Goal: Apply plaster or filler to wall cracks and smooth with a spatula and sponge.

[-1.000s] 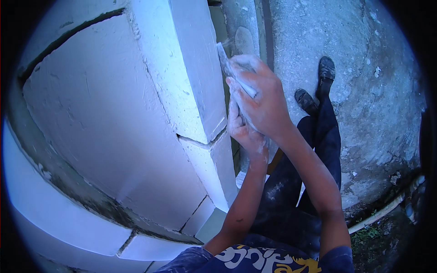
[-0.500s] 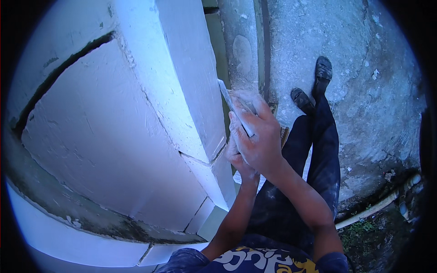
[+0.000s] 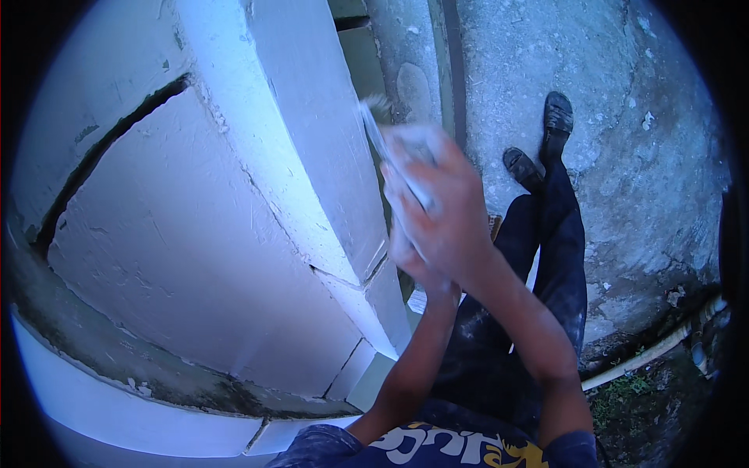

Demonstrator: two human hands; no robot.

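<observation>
My right hand (image 3: 460,210) is closed around a thin, flat, whitish-grey piece (image 3: 377,134), blurred by motion. One end of that piece reaches the right edge of a smooth white beam (image 3: 312,117). Its exact kind cannot be made out. A pale wisp like dust shows beside the tip. Just under the right hand, my left hand (image 3: 406,253) is closed too, its fingers curled against the lower part of the same piece. Whitish powder coats the fingers of both hands.
Left of the beam lies a broad plastered panel (image 3: 195,234) with a dark crack (image 3: 117,148) along its upper-left border. Rough concrete ground (image 3: 624,156) extends on the right, under my dark sandals (image 3: 558,113). A pale pipe (image 3: 647,355) runs at lower right, near some green plants.
Both hands have moved up slightly along the beam's edge, carrying the flat piece with them. A pale wisp now shows at its tip. My view has shifted a little.
</observation>
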